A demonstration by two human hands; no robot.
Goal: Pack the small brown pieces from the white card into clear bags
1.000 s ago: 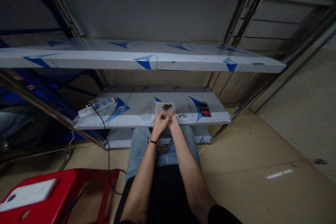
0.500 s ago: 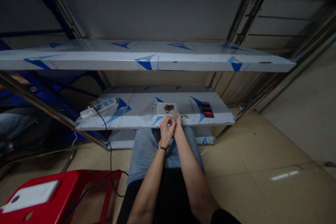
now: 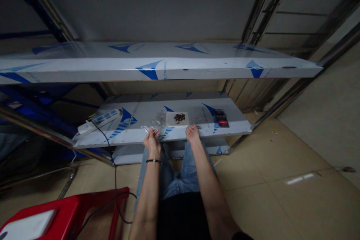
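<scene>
On the middle shelf a white tray (image 3: 170,119) bears a small heap of dark brown pieces (image 3: 179,117), too small to name. To its left lies crumpled clear plastic (image 3: 159,119), which looks like a bag. My left hand (image 3: 152,141) is closed at the shelf's front edge, its fingertips pinching the near end of the plastic. At the tray's front right corner my right hand (image 3: 192,134) is curled closed; whatever its fingers hold is hidden. A small shiny item, partly covered, shows just beside those fingers.
A white power strip (image 3: 102,119) with a black cable sits at the shelf's left. On the right lies a blurred black-and-red object (image 3: 222,118). The upper shelf (image 3: 180,74) overhangs behind. A red stool (image 3: 75,204) with a white device (image 3: 29,225) stands lower left.
My hands were together in front of the tray and have parted. The left moved left to the clear plastic, while the right stayed near the tray's right corner. The view shifted slightly.
</scene>
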